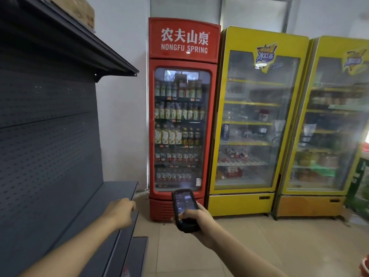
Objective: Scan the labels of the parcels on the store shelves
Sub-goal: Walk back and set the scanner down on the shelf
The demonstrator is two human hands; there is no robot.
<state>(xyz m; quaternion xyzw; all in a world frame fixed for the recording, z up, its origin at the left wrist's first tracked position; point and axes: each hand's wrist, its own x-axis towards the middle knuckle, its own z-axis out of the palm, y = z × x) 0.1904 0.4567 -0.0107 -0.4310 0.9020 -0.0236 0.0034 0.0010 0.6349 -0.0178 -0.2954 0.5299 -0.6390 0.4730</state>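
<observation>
Parcels are hard to find here: the only candidate we see is a cardboard box on the top board of the dark shelf unit at the left, and it is cut by the edge of the picture, so we cannot read any label on it. The lower shelf of this unit carries nothing that we can see.

Our right hand is grasping a black handheld scanner, with the fingers wrapped around its lower part and the thumb lying on its front. The lit screen of the scanner faces up toward us, and its top end points at the red drinks cooler. Our left hand is loosely clenched with nothing in it, and it hovers above the front edge of the lower shelf; we cannot tell if it touches the edge.

The red cooler stands against the wall and is full of bottles. Just beside it, at the right, stand two yellow coolers with glass doors, side by side. The floor has beige tiles.
</observation>
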